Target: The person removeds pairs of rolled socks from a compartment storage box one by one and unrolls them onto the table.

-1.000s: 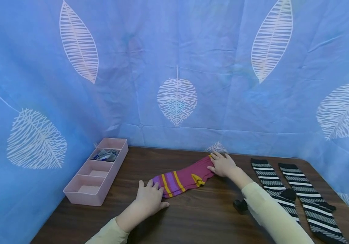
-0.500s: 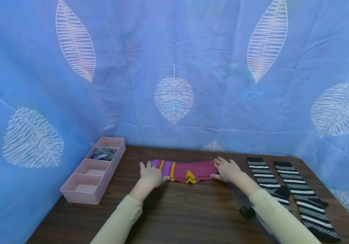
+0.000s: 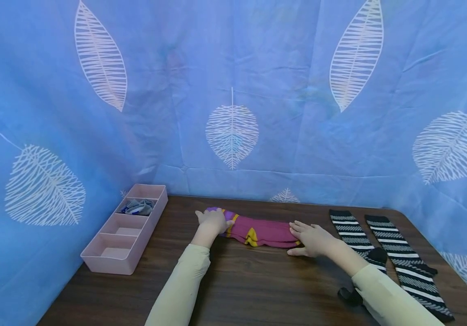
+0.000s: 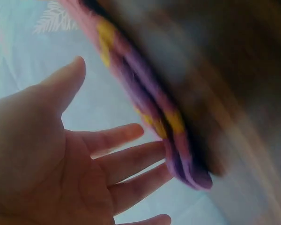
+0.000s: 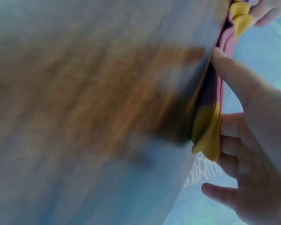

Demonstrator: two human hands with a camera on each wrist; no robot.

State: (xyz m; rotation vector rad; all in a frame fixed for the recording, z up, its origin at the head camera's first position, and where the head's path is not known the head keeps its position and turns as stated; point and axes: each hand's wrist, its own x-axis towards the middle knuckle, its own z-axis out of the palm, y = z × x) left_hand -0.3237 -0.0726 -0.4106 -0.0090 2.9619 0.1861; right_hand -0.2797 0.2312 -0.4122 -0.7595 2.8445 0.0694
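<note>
A pair of maroon socks (image 3: 272, 232) with purple and yellow stripes lies flat across the table, one on the other; two layers show at the edge of the socks (image 4: 143, 89) in the left wrist view. My left hand (image 3: 210, 222) is at the purple toe end, its slightly spread fingers touching it and the thumb apart from the fabric. At the yellow-edged cuff end (image 5: 207, 133), my right hand (image 3: 314, 238) rests its fingertips on the fabric. Its thumb (image 5: 239, 75) lies along the near side.
A pink divided box (image 3: 143, 240) stands at the left, with a grey and blue bundle (image 3: 138, 207) in one compartment. Two black-and-white striped socks (image 3: 410, 258) lie at the right, one partly behind the right sleeve. A patterned blue curtain (image 3: 168, 113) backs the table (image 3: 257, 290).
The maroon socks have turned from a slant to lying nearly straight across, their toe end now farther back. My left hand moved away from me with it; my right hand shifted slightly nearer.
</note>
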